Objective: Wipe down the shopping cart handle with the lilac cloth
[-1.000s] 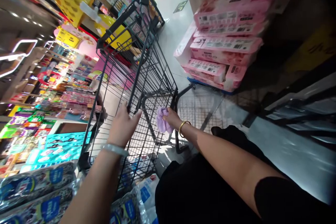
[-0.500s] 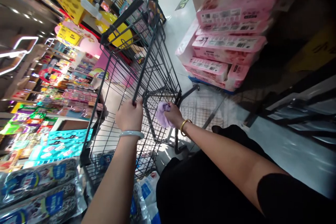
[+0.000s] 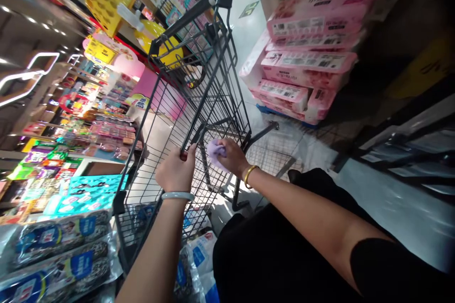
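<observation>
A dark wire shopping cart stands in front of me, seen at a slant. My left hand, with a pale bangle at the wrist, is wrapped round the cart's upper side rail. Bunched in my right hand is a light purple cloth. That hand wears a gold bracelet and is just right of the left one, by the cart's wire side; whether the cloth touches the wires I cannot tell.
Pink tissue packs are stacked on a blue base to the right. Clear bags of dark goods lie at lower left. Shelves of bright packets and a yellow cheese-shaped display stand at the left.
The cart's far end has shifted a little right in view. My left hand has slid slightly lower in the picture, and the right hand with the cloth has moved slightly left.
</observation>
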`<state>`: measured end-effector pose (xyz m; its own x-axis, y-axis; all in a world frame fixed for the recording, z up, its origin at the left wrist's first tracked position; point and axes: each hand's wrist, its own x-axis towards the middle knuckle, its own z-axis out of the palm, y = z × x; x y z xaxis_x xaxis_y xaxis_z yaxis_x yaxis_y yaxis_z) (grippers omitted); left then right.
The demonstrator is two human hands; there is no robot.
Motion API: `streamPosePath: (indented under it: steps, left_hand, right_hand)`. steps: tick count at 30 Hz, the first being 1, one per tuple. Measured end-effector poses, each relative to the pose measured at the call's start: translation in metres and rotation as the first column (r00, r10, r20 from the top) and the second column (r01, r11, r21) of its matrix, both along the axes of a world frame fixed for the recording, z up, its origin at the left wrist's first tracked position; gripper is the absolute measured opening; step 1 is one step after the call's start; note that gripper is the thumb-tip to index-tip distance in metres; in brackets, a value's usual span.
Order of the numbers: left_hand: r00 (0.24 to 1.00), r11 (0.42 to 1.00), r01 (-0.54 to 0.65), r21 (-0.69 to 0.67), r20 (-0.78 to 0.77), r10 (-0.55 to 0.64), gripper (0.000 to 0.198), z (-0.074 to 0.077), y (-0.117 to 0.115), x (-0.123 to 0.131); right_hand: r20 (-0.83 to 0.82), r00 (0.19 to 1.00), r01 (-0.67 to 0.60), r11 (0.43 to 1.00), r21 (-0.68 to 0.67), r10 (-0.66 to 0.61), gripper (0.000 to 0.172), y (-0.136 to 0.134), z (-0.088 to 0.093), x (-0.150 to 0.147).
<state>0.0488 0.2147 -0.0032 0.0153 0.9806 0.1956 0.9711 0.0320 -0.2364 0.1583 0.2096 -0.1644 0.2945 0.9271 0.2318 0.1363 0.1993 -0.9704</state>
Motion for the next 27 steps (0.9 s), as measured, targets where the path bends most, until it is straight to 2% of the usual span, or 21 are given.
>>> streamPosePath:
  steps: [3,4,6,8,10,11,12,14,17,19,23,25,27]
  left_hand:
    - [1.000,1.000,0.011,0.006,0.016,-0.012,0.059,-0.001,-0.004,-0.008]
    - [1.000,1.000,0.011,0.008,0.018,-0.011,0.058,-0.002,-0.005,-0.010]
    - [1.000,1.000,0.003,0.016,0.017,-0.003,0.058,-0.002,-0.008,-0.013]
    - [1.000,1.000,-0.002,0.017,0.013,0.002,0.058,-0.002,-0.011,-0.016]
    - [1.000,1.000,-0.007,0.009,0.006,0.007,0.057,-0.001,-0.013,-0.017]
    - [1.000,1.000,-0.010,0.004,0.005,0.010,0.057,0.000,-0.015,-0.018]
    - [1.000,1.000,-0.011,0.001,0.007,0.011,0.056,0.000,-0.016,-0.018]
    - [1.000,1.000,-0.005,0.005,0.017,0.005,0.056,0.000,-0.018,-0.018]
    - [1.000,0.999,0.008,0.032,0.030,-0.009,0.053,-0.002,-0.021,-0.019]
    - [1.000,0.998,0.000,0.063,0.026,-0.001,0.051,-0.004,-0.022,-0.020]
    - [1.000,0.996,0.001,0.085,0.021,-0.002,0.049,-0.007,-0.024,-0.024]
    - [1.000,0.995,0.010,0.096,0.021,-0.012,0.049,-0.007,-0.026,-0.027]
    - [1.000,0.992,0.025,0.121,0.016,-0.027,0.049,-0.008,-0.029,-0.029]
  right_hand:
    - [0.055,0.995,0.068,0.972,0.225,-0.082,0.036,0.002,0.017,0.010]
    - [0.085,0.992,0.067,0.965,0.255,-0.091,0.037,0.002,0.019,0.014]
    - [0.156,0.987,0.016,0.984,0.179,-0.045,0.036,0.001,0.011,0.019]
    - [0.196,0.980,-0.039,0.999,0.011,0.036,0.030,-0.003,-0.004,0.020]
    - [0.192,0.979,-0.042,0.994,-0.106,0.062,0.024,-0.008,-0.014,0.019]
    - [0.185,0.982,-0.025,0.993,-0.120,0.047,0.023,-0.009,-0.015,0.019]
    - [0.177,0.984,0.003,0.996,-0.095,0.014,0.025,-0.010,-0.013,0.020]
    - [0.160,0.985,0.061,0.997,0.038,-0.066,0.030,-0.008,-0.002,0.026]
    - [0.132,0.971,0.159,0.952,0.262,-0.199,0.033,-0.002,0.005,0.038]
    - [0.168,0.963,0.160,0.951,0.266,-0.209,0.036,0.000,-0.004,0.042]
    - [0.208,0.969,0.114,0.989,0.097,-0.133,0.038,-0.003,-0.027,0.041]
    - [0.158,0.967,0.181,0.974,0.137,-0.202,0.038,-0.003,-0.025,0.044]
    - [0.105,0.953,0.250,0.931,0.264,-0.286,0.042,-0.001,-0.014,0.054]
